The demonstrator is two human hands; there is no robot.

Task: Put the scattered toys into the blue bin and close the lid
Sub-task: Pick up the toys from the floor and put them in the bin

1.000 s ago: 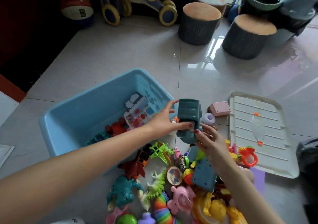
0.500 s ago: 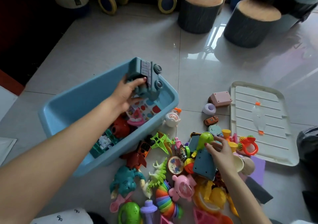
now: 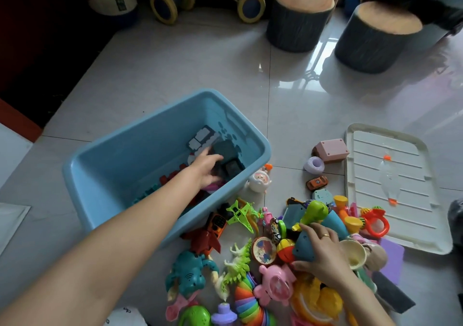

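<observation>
We see our left arm stretched forward and to the right, bare to the wrist, with the left hand [image 3: 206, 169] low and palm-down, fingers extended and loosely spread (whether the fingertips pinch anything cannot be told). Our right arm comes in from the lower right corner; the right hand [image 3: 319, 249] is curled, fingers bent downward, a ring showing on one finger.

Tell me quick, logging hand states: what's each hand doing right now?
Left hand: inside the blue bin, on the dark teal truck; grip unclear.
Right hand: gripping a blue toy.
</observation>
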